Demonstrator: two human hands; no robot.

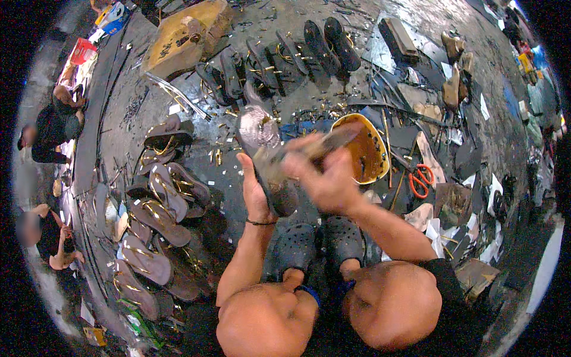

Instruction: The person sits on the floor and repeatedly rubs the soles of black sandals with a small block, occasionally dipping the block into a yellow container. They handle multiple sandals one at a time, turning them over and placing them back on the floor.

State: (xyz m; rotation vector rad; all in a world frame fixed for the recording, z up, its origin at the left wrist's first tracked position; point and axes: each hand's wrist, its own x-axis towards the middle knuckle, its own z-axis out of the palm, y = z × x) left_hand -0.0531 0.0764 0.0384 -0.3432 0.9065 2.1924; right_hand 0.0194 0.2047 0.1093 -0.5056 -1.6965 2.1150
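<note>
Sandals with brown soles and gold straps (162, 228), clustered | left hand (257, 195) grasping dark elongated sole (259, 128), glossy at far end | right hand (330, 181) clenched around blurred brown brush-like tool (346, 136) | yellow-rimmed tub (387, 160) holding brown liquid (360, 159) | orange-handled scissors (421, 181)

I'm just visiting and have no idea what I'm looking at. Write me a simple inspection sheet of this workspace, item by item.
Surface: dark floor, strewn with small scraps.
Job's things: a shoe sole with a shiny patch; a motion-blurred tool, type unclear; a yellow-rimmed container of brown material.
Clutter: sandals with gold-coloured straps at left; a row of dark footwear beyond; red-handled scissors at right.
Hands: left hand holds the sole; right hand, blurred, grips the tool.
Cables: nothing seen that is clearly one.
Surroundings: two people at the left edge; a yellowish block at the far side.
</note>
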